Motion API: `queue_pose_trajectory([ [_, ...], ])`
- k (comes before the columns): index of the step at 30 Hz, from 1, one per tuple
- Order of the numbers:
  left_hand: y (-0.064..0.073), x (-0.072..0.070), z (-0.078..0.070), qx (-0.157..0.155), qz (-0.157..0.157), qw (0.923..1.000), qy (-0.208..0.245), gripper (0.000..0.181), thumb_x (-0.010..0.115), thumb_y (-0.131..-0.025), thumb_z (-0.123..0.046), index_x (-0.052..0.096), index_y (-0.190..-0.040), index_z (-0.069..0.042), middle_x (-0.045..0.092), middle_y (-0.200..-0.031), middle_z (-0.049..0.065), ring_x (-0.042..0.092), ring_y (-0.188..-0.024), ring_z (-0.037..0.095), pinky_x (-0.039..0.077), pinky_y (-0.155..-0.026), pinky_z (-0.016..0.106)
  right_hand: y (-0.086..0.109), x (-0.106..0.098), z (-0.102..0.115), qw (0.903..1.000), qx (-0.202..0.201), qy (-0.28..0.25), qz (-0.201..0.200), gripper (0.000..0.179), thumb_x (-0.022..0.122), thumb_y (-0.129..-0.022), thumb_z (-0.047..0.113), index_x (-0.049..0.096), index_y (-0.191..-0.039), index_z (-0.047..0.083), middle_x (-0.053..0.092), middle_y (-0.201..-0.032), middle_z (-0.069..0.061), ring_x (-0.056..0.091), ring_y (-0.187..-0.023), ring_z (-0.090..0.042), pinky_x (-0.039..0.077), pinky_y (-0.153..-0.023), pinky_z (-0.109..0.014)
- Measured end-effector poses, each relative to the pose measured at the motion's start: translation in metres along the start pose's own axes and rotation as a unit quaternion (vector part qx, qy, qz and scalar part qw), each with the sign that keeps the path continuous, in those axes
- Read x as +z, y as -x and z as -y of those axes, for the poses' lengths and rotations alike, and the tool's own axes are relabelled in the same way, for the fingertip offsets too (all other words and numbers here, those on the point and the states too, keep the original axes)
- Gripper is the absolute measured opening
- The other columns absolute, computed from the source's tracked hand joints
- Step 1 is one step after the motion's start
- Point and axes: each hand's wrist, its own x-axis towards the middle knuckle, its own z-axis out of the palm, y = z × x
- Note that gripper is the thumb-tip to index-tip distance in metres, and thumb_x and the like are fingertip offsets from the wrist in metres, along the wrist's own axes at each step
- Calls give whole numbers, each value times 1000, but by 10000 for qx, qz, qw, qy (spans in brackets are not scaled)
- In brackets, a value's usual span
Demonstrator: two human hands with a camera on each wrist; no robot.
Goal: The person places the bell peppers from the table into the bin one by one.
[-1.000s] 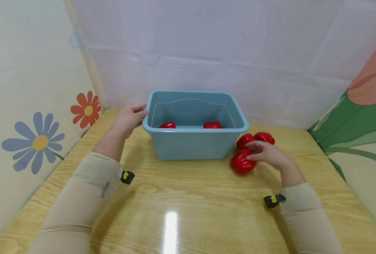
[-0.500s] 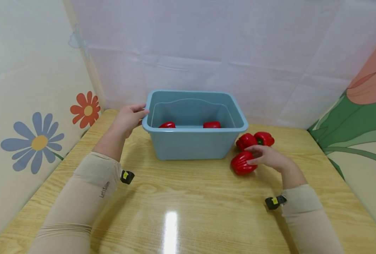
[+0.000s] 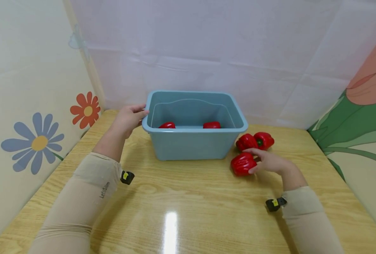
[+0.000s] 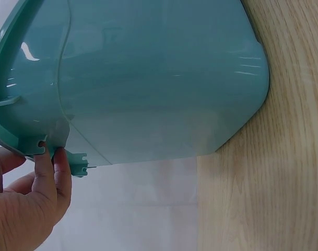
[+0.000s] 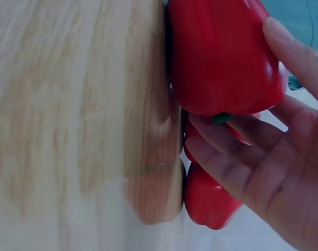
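Note:
My left hand (image 3: 129, 118) pinches the left end of a blue plastic bin's rim (image 3: 194, 130). In the left wrist view its fingertips (image 4: 44, 172) curl up under the lip, against the bin's outer wall. On the table right of the bin, a shiny red bell pepper (image 3: 242, 164) lies on its side. My right hand (image 3: 272, 163) holds it at the stem end. Its thumb lies on one side of the pepper (image 5: 226, 57) in the right wrist view, and the other fingers curve around beside the green stem (image 5: 222, 118).
Two more red bell peppers, a left one (image 3: 246, 141) and a right one (image 3: 264, 140), lie just behind the held one. Inside the bin are another two, a left pepper (image 3: 167, 125) and a right pepper (image 3: 212, 125). The wooden table (image 3: 188, 197) meets a white backdrop (image 3: 191, 46) behind.
My right hand has shifted slightly toward me and around the near pepper's stem end, and that pepper has turned a little. The two peppers behind show more. My left hand has stayed put.

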Motion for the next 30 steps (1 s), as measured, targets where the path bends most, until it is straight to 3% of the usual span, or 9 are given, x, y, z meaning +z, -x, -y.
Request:
queue_pose_trajectory([
  [7, 1, 0, 0, 14, 10, 10000, 47, 47, 52, -94, -17, 40, -138, -10, 45, -136, 11, 47, -118, 21, 42, -97, 37, -1, 4, -1, 9999, 24, 133, 11, 80, 78, -69, 36, 35, -137, 29, 37, -136, -13, 32, -121, -38, 37, -92, -56],
  [14, 2, 1, -1, 38, 22, 10000, 76, 47, 51, -94, -16, 40, -139, -9, 44, -137, 12, 47, -119, 21, 42, -98, 37, -4, 8, -2, 9994, -181, 43, -292, 80, 75, -71, 42, 35, -136, 19, 41, -132, -15, 37, -118, -36, 39, -92, -53],
  [17, 1, 1, -1, 50, 35, 9999, 90, 47, 51, -94, -16, 40, -139, -9, 44, -137, 12, 47, -119, 21, 42, -98, 37, -6, 8, -2, 9990, -182, 26, -408, 80, 75, -72, 42, 33, -137, 20, 41, -133, -15, 38, -118, -36, 40, -92, -52],
  [30, 1, 0, -1, 30, 19, 10000, 46, 46, 52, -94, -16, 41, -138, -9, 45, -136, 12, 47, -118, 22, 41, -98, 38, -5, 9, -4, 9998, -6, -27, -183, 84, 79, -68, 34, 33, -138, 30, 36, -135, -15, 34, -119, -38, 39, -91, -53],
])
